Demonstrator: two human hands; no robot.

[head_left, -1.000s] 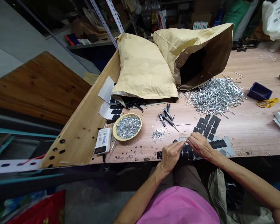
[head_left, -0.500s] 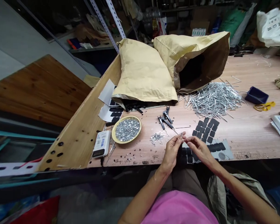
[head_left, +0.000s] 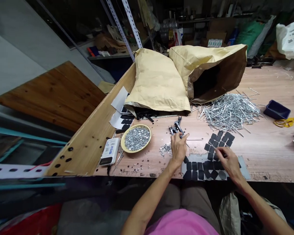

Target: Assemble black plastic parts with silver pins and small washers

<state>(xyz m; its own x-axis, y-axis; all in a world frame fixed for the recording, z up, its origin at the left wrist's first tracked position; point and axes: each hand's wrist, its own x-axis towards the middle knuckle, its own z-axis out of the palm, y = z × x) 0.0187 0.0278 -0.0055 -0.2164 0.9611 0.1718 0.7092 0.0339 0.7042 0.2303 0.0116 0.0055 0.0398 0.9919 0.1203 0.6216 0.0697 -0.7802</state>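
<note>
My left hand [head_left: 178, 147] reaches toward the black clips [head_left: 176, 127], grip narrow; my right hand [head_left: 229, 161] pinches something too small to identify over the black pads [head_left: 205, 164].

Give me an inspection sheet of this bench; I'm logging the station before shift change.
Surface: wooden bench, scuffed at the front edge.
Job's things: black clips, small washer pile, black pads on a backing sheet.
Clutter: dish of washers, metal pin heap, two paper sacks, blue tray, white box.
Grippers: left hand at the clips; right hand on the pads, pinching something thin.
Cables: nothing seen.
Surroundings: crowded shelving behind.
</note>
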